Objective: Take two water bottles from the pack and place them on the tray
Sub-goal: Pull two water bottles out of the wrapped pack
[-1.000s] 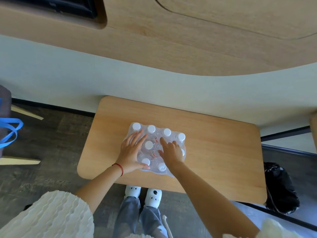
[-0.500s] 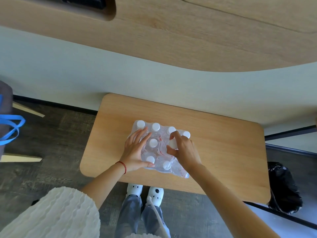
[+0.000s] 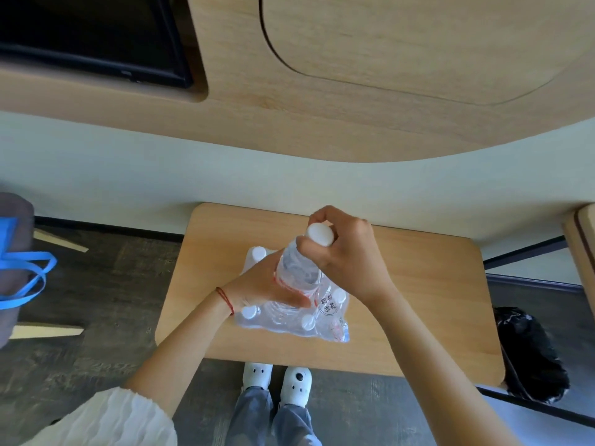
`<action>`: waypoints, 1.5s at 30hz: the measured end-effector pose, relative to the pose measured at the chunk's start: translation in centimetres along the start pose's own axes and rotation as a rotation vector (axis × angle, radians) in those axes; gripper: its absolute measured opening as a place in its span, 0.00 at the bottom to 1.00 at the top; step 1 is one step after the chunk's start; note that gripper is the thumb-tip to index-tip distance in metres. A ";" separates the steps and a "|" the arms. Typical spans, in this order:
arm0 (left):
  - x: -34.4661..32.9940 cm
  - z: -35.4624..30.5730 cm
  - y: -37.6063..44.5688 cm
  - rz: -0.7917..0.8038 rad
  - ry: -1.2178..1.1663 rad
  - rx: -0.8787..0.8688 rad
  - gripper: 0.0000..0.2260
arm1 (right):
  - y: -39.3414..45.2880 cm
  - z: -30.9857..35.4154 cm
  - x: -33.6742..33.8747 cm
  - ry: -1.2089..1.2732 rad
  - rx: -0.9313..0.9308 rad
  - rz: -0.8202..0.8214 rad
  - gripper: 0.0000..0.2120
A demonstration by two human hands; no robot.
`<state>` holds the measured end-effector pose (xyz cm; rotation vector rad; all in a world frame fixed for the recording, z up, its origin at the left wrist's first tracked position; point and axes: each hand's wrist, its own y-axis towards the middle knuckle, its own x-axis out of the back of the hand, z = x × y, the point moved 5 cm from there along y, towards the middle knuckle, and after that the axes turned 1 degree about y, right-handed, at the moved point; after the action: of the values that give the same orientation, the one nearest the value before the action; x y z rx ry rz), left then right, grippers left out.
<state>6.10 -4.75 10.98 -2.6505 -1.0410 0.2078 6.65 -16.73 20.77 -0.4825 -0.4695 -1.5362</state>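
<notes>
At the nearest edge of the view, a white ribbed sleeve (image 3: 106, 420) is seen on the left arm, and 2 white shoes (image 3: 277, 379) are seen on the dark floor just under the near edge of the bench (image 3: 418, 304). On the wooden bench top, toward its near-left part, the pack (image 3: 289, 313) of water bottles is seen lying in clear, crumpled plastic wrap, with several white caps showing through it and a round printed mark on its right side. The left hand (image 3: 264, 284), with a red string (image 3: 225, 299) around its wrist, is laid on top of the pack, its fingers flat and spread against the wrap and the lower part of a lifted bottle, closed around nothing. The water bottle (image 3: 299, 268) is held above the pack, tilted, with its white cap toward the far edge of the bench and its base just at the wrap. It is gripped at the neck and cap by the right hand (image 3: 347, 252), whose fingers (image 3: 322, 217) are curled tightly around it. A black bag (image 3: 528, 355) is seen on the floor beyond the right edge of the bench. Farther off, a pale wall is met by a wooden panel, and a dark screen (image 3: 93, 37) is set into it at the upper left. No tray can be made out.
</notes>
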 end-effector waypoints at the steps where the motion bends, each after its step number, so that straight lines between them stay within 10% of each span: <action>1: 0.3 -0.2 -0.1 -0.035 -0.026 -0.017 0.29 | 0.1 0.1 -0.1 0.045 -0.001 -0.024 0.10; 9: 3.9 2.4 -2.3 -0.367 -0.295 -0.110 0.27 | -2.6 -8.8 -7.8 0.119 -0.111 0.000 0.11; 13: 5.5 3.4 -2.9 -0.390 -0.280 -0.085 0.29 | -4.0 -16.2 -14.0 -0.080 -0.356 0.268 0.21; 24: 4.8 6.2 -3.3 -0.355 -0.266 -0.020 0.21 | -2.3 -19.4 -16.4 -0.092 -0.229 0.198 0.17; 34: 5.0 4.5 -2.8 -0.359 -0.264 -0.019 0.19 | -2.9 -13.3 -8.1 -0.063 0.020 0.035 0.20; 45: 2.0 -6.7 -1.1 -0.201 -0.242 -0.112 0.22 | -2.3 -1.8 8.1 0.576 -0.105 -0.441 0.20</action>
<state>8.45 -4.04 17.64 -2.6422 -1.4255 0.4471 4.21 -24.36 23.93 0.0071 -0.0413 -2.0359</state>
